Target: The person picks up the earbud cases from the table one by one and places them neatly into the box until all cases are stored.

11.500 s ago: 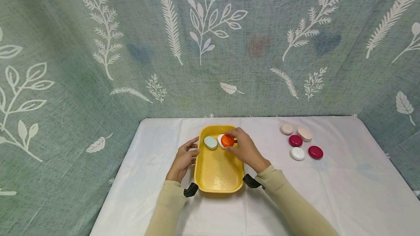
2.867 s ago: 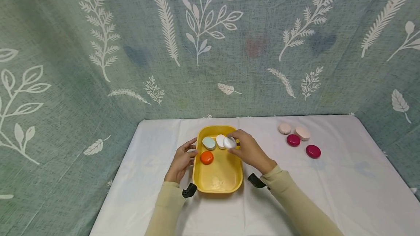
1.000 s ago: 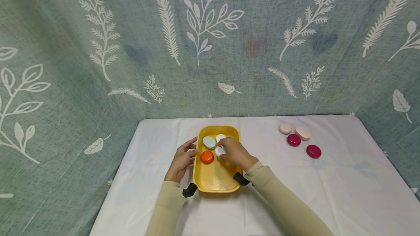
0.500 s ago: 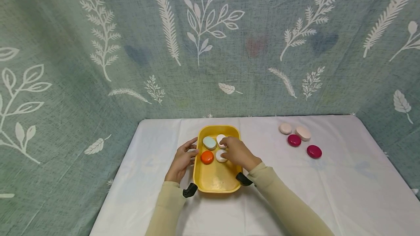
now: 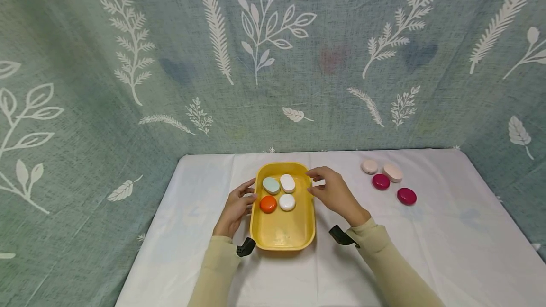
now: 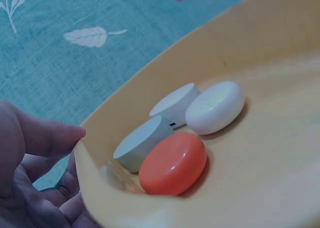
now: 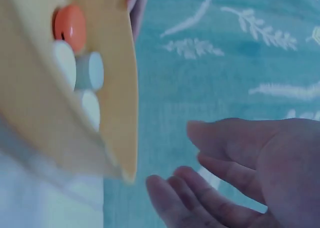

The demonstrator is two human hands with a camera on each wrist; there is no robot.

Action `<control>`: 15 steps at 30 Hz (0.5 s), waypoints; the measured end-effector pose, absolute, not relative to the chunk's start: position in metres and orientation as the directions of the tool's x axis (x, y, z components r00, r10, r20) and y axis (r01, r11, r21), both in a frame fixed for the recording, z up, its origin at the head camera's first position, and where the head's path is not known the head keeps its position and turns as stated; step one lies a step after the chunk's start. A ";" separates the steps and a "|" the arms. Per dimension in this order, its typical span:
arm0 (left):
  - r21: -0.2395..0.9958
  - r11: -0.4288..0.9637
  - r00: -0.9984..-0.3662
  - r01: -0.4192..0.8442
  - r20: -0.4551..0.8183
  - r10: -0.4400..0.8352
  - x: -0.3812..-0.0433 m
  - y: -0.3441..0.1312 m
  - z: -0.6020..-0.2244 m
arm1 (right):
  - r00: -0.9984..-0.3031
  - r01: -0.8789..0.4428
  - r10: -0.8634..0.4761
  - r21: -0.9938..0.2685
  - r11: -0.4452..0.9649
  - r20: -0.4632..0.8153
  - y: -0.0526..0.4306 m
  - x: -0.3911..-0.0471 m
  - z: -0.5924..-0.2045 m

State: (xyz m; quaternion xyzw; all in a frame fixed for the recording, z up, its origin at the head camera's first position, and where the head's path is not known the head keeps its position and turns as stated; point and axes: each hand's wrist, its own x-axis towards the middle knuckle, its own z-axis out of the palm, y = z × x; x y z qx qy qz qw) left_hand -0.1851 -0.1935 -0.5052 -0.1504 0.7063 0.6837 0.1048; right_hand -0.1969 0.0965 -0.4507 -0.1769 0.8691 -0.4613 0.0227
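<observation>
A yellow plastic tray (image 5: 282, 231) lies on the white cloth. In it are a pale green oval piece (image 5: 271, 185), a white oval piece (image 5: 287, 183), a glossy orange round piece (image 5: 268, 204) and a glossy white round piece (image 5: 287, 202), in two rows. My left hand (image 5: 235, 206) holds the tray's left side, thumb at the rim and fingers along the outer wall, partly hidden in the left wrist view. My right hand (image 5: 336, 194) is beside the tray's right rim, fingers loosely bent, holding nothing; the right wrist view shows its fingertips apart from the tray.
To the right on the cloth lie two crimson round pieces (image 5: 381, 182), one farther forward, and two pale pink pieces (image 5: 392, 173) towards the back. A green leaf-patterned curtain (image 5: 273, 122) stands behind the table and at both sides.
My right hand brought the orange piece, then the glossy white piece, into the tray's second row. It has let go of the white piece and drawn back right. My left hand stays put.
</observation>
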 end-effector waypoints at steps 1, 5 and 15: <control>0.934 0.020 -0.933 -0.356 -0.354 -0.069 -0.185 -0.194 -0.505 | -0.940 -0.288 -0.309 -0.816 0.501 0.142 0.102 -0.196 -0.451; 0.935 0.022 -0.933 -0.355 -0.353 -0.068 -0.185 -0.193 -0.506 | -0.953 -0.283 -0.239 -0.820 0.498 0.184 0.128 -0.195 -0.455; 0.938 -0.003 -0.936 -0.345 -0.345 -0.067 -0.185 -0.194 -0.506 | -0.971 -0.240 -0.149 -0.802 0.547 0.189 0.186 -0.189 -0.468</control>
